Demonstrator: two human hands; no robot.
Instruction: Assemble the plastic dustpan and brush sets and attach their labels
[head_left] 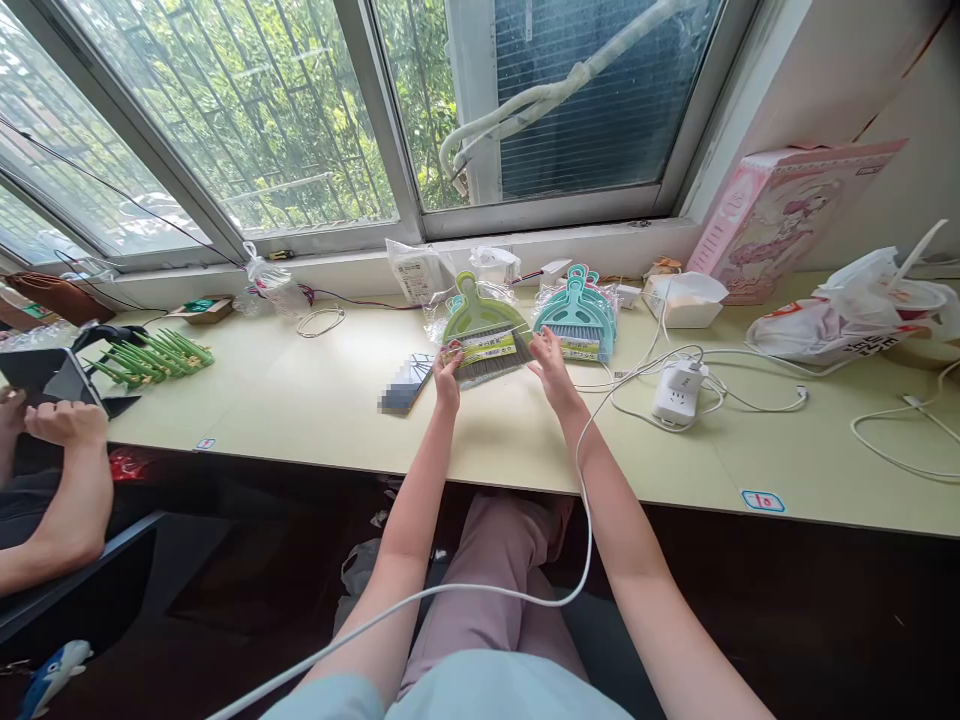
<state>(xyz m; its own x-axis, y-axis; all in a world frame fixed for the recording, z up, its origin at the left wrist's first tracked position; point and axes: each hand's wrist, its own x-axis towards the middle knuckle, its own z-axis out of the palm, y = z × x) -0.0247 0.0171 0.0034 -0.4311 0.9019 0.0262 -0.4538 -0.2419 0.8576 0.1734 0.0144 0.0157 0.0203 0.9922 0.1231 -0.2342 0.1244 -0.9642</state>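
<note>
Just above the desk I hold a yellow-green mini dustpan and brush set (491, 340), wrapped in clear plastic with a yellow-green label across it. My left hand (448, 375) grips its left edge, thumb on the front. At the right edge, the fingers of my right hand (552, 370) close on the wrapping. Behind my right hand lie several teal dustpan and brush sets (576, 318), stacked together. A phone-like flat object (409, 384), partly blurred out, rests on the desk left of my left hand.
A white cable (589, 500) runs across my lap and right forearm to a power strip (677, 392). Tissue box (685, 298), pink box (780, 225) and plastic bag (847, 315) stand right. Green bundled stalks (157, 357) and a co-worker's hand (67, 423) are left.
</note>
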